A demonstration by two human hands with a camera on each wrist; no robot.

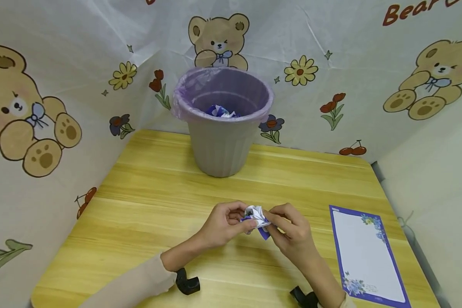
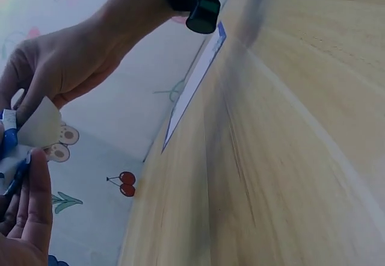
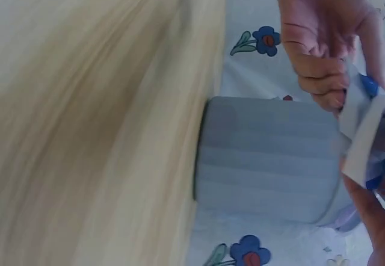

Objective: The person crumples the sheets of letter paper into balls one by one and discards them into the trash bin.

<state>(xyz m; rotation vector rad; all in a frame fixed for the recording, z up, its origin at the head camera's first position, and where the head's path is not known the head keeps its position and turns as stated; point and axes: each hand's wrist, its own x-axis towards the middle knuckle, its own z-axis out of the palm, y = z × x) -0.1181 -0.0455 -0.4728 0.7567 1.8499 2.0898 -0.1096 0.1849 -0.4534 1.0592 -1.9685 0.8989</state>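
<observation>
Between both hands, above the middle of the table, is a crumpled sheet of paper, white with blue-purple edging. My left hand grips its left side with curled fingers and the thumb across the front. On the other side my right hand pinches the paper between thumb and fingers. The right wrist view shows folded flaps of the crumpled paper sticking out between the hands. In the left wrist view, the paper is partly cut off by the frame's edge.
A grey bin with a purple liner stands at the table's back; crumpled blue-and-white paper lies inside. A flat sheet with a purple floral border lies at the right of the wooden table. Bear-printed cloth hangs behind.
</observation>
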